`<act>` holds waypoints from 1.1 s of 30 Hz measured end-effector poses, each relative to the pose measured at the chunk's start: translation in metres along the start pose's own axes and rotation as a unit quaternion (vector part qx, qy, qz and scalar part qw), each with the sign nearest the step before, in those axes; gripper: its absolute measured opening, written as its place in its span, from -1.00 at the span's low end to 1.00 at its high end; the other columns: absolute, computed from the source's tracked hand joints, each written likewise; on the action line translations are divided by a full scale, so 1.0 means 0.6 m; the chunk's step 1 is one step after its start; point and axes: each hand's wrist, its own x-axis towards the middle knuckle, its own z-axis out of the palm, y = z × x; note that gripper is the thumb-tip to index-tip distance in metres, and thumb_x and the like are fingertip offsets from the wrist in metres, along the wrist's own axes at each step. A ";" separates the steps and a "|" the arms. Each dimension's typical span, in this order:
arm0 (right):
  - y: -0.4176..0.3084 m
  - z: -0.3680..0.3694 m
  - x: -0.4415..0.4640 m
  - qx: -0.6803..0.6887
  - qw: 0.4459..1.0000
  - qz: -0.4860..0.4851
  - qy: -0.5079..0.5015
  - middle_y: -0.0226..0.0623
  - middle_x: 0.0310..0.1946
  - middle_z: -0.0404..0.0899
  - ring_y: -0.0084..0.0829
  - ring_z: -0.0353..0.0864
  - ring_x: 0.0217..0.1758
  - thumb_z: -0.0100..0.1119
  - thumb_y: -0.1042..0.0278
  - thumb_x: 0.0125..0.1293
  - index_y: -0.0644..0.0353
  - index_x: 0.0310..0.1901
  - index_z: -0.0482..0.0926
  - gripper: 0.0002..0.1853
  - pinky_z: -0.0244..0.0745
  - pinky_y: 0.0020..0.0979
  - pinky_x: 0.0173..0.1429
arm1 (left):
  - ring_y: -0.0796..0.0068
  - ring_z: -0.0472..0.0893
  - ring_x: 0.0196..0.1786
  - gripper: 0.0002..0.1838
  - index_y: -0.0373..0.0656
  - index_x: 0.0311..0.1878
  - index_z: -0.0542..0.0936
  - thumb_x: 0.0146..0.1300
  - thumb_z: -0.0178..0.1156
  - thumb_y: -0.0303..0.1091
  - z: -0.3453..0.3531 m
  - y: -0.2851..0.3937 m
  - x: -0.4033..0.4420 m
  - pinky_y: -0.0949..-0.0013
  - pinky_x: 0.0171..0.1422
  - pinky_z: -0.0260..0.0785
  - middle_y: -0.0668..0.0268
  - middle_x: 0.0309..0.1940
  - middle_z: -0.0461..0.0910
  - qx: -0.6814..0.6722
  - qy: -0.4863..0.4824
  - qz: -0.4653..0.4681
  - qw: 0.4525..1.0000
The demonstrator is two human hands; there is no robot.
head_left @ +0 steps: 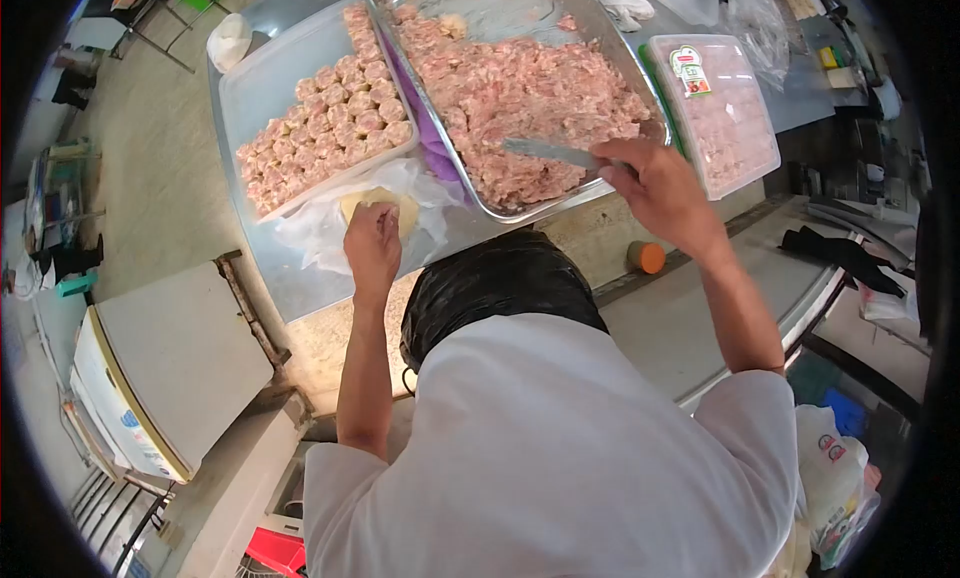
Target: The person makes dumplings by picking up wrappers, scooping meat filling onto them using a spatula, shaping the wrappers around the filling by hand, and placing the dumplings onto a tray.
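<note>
My right hand [655, 188] is closed round the handle of a flat metal spatula [545, 152], its blade resting at the minced meat [520, 98]. The meat fills much of a deep metal tray [455, 168]. Lower left, my left hand [374, 236] has its fingers pinched at the edge of the round, pale yellow dumpling wrappers [405, 214]. These lie on a crumpled white plastic bag [310, 233]; whether one wrapper is lifted is hidden by the fingers. Beyond that hand, a clear plastic tray [245, 88] holds rows of filled dumplings [330, 113].
A lidded clear box [745, 128] with a label stands right of the metal tray. Purple cloth [435, 143] lies between the trays. White cloth [622, 3] and clear plastic bags [755, 28] are at the back. An orange-ended cylinder [648, 258] sits below the table edge.
</note>
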 end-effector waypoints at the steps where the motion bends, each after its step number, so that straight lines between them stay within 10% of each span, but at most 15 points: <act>1: -0.003 0.019 -0.002 0.055 0.998 0.013 -0.002 -0.10 -0.29 0.72 -0.16 0.74 -0.22 0.30 0.41 0.36 0.23 -0.06 0.69 -0.83 0.56 -0.16 -0.13 | 0.04 0.59 -0.17 -0.81 -0.14 -0.16 0.65 0.16 0.39 -0.40 0.001 -0.004 -0.001 0.05 -0.08 0.48 0.17 -0.22 0.56 0.009 0.013 0.025 1.000; 9: -0.075 0.217 -0.006 0.449 0.890 0.083 -0.020 -0.51 -0.46 0.52 -0.63 0.40 -0.40 0.36 0.32 0.39 0.24 -0.20 0.65 -0.84 0.35 -0.46 -0.30 | 0.12 0.63 -0.26 -0.85 -0.21 -0.18 0.62 0.19 0.35 -0.52 0.002 0.005 0.012 0.21 -0.07 0.48 0.14 -0.29 0.60 0.059 0.015 0.067 0.996; 18: -0.144 0.417 0.060 0.406 0.914 0.011 -0.003 -0.12 -0.52 0.54 -0.48 0.45 -0.46 0.30 0.27 0.37 0.36 -0.25 0.61 -0.74 0.42 -0.30 -0.31 | 0.50 0.52 -0.36 -0.89 -0.30 -0.13 0.65 0.38 0.29 -0.46 -0.034 -0.006 0.001 0.39 -0.22 0.39 0.25 -0.36 0.56 -0.176 0.025 0.015 0.984; 27: -0.161 0.470 0.083 0.486 0.873 0.048 -0.002 -0.31 -0.55 0.54 -0.58 0.40 -0.44 0.28 0.33 0.35 0.34 -0.29 0.62 -0.80 0.39 -0.35 -0.34 | 0.54 0.54 -0.20 -0.89 -0.28 -0.09 0.63 0.44 0.20 -0.44 -0.060 -0.023 -0.005 0.45 -0.08 0.39 0.32 -0.27 0.59 -0.193 0.021 0.000 0.981; 31: -0.149 0.467 0.079 0.437 0.895 0.087 0.003 -0.23 -0.54 0.58 -0.54 0.45 -0.44 0.28 0.33 0.35 0.34 -0.27 0.64 -0.80 0.42 -0.31 -0.32 | 0.49 0.55 -0.18 -0.77 -0.22 0.01 0.57 0.57 0.01 -0.29 -0.071 -0.060 0.008 0.42 -0.07 0.44 0.36 -0.20 0.60 -0.428 0.118 -0.118 0.888; 33: -0.130 0.483 0.075 0.400 0.912 0.081 0.022 -0.18 -0.51 0.62 -0.43 0.53 -0.45 0.28 0.32 0.36 0.33 -0.21 0.65 -0.79 0.44 -0.26 -0.29 | 0.34 0.56 0.16 -0.68 -0.28 0.06 0.54 0.58 -0.04 -0.21 -0.088 -0.100 0.024 0.21 0.29 0.43 0.16 0.06 0.61 -0.576 0.146 -0.140 0.792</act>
